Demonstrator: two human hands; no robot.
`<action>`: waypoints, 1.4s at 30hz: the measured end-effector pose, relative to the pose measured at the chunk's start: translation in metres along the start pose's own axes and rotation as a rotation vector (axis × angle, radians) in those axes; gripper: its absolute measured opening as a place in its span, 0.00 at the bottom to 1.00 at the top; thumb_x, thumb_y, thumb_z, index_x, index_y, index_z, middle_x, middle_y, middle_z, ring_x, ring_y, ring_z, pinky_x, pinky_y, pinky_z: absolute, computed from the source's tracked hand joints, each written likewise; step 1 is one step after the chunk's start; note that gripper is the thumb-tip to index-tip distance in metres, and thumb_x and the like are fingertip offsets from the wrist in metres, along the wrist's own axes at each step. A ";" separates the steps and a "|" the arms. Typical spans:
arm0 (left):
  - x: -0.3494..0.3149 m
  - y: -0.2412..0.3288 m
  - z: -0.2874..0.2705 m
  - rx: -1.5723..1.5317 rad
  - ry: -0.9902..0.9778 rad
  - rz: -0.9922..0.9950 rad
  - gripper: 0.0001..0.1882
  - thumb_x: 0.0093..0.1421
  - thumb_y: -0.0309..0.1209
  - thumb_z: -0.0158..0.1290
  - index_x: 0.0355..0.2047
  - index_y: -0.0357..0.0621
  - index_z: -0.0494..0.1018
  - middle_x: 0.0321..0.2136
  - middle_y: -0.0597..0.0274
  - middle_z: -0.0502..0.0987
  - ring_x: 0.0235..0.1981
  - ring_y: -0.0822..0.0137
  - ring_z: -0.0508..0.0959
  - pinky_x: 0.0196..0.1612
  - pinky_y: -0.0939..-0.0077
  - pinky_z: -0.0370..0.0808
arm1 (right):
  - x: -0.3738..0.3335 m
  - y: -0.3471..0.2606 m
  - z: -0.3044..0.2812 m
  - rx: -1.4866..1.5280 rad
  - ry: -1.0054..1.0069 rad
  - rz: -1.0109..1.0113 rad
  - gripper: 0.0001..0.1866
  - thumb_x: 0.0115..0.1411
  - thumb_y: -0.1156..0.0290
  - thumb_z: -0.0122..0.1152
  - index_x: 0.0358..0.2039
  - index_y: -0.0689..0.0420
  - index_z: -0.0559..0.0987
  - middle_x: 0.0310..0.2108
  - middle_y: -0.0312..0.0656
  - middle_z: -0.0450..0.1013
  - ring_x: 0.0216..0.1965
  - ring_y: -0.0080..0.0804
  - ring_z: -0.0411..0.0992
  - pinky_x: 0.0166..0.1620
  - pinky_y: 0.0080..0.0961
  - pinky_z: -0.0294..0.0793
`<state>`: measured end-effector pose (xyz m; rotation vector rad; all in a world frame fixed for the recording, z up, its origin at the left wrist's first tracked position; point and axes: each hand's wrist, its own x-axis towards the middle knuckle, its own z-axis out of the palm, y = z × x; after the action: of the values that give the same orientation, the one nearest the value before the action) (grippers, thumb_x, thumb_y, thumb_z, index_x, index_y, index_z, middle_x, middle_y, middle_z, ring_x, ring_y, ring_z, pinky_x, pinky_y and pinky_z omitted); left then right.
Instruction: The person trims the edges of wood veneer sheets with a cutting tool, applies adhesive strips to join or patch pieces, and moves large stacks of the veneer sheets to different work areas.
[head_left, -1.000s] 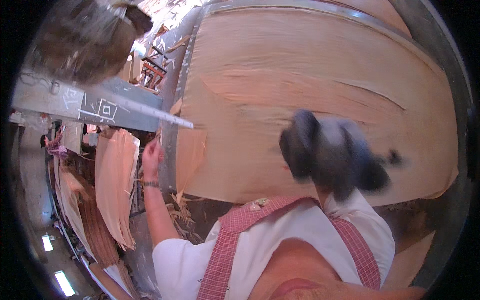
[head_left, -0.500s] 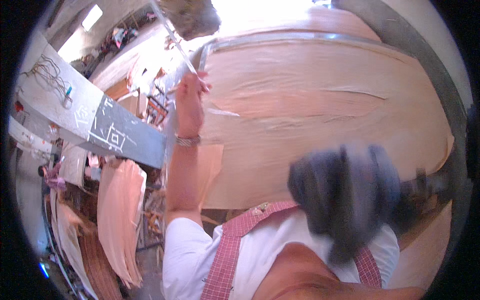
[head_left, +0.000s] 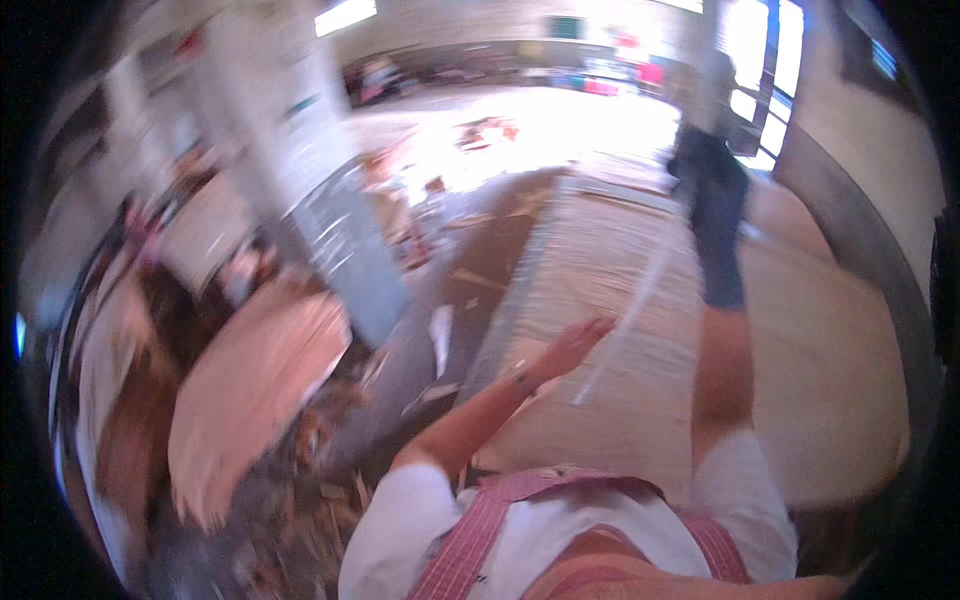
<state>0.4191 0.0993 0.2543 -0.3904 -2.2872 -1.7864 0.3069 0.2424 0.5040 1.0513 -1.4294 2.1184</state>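
Note:
My left hand is over a wide stack of thin, pale wood veneer sheets. Its fingertips meet a thin pale stick, which slants across the sheets and is smeared by motion. Farther off, to the right, my right hand reaches out at full arm's length in a long dark glove. The gloved fingers are blurred, so their grip cannot be made out. The stick's upper end points toward this glove; whether they touch is unclear.
A grey and white pillar stands to the left. Beside it leans a bundle of pinkish veneer. Wood scraps litter the floor at lower left. A wall closes off the right, with a bright window farther back.
The view has swung up toward the far room. My right gloved hand has gone from close to my chest to far forward. My left hand now appears lower, with the stick slanting the other way.

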 end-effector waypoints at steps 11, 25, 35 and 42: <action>0.066 0.207 -0.076 -0.219 0.086 0.329 0.16 0.67 0.37 0.44 0.39 0.35 0.74 0.27 0.56 0.80 0.30 0.68 0.81 0.35 0.75 0.78 | -0.130 -0.016 0.072 -0.012 0.007 0.436 0.14 0.66 0.62 0.53 0.35 0.61 0.78 0.22 0.38 0.73 0.20 0.21 0.69 0.21 0.18 0.65; 0.008 0.112 -0.270 -0.243 0.256 0.219 0.32 0.57 0.41 0.59 0.50 0.28 0.61 0.27 0.52 0.78 0.21 0.66 0.80 0.22 0.77 0.76 | -0.205 0.132 0.261 -0.101 0.275 0.026 0.16 0.64 0.69 0.56 0.48 0.64 0.76 0.40 0.44 0.77 0.30 0.23 0.73 0.29 0.18 0.74; -0.037 0.035 -0.462 -0.167 -0.277 -0.235 0.10 0.50 0.30 0.65 0.25 0.35 0.79 0.20 0.59 0.80 0.20 0.73 0.80 0.25 0.80 0.79 | -0.213 0.229 0.361 -0.250 -0.069 0.242 0.21 0.64 0.72 0.50 0.56 0.67 0.68 0.54 0.49 0.70 0.26 0.23 0.70 0.27 0.18 0.71; 0.031 -0.134 -0.531 0.449 -0.518 -0.123 0.17 0.54 0.44 0.58 0.31 0.41 0.77 0.24 0.58 0.77 0.26 0.68 0.76 0.30 0.71 0.74 | -0.214 0.343 0.387 -0.231 -0.323 0.738 0.17 0.58 0.79 0.58 0.50 0.61 0.73 0.39 0.37 0.73 0.39 0.24 0.72 0.41 0.22 0.76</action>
<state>0.3470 -0.4438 0.2705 -0.7022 -3.0273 -1.2533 0.3623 -0.2293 0.2081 0.8832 -2.4541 2.2037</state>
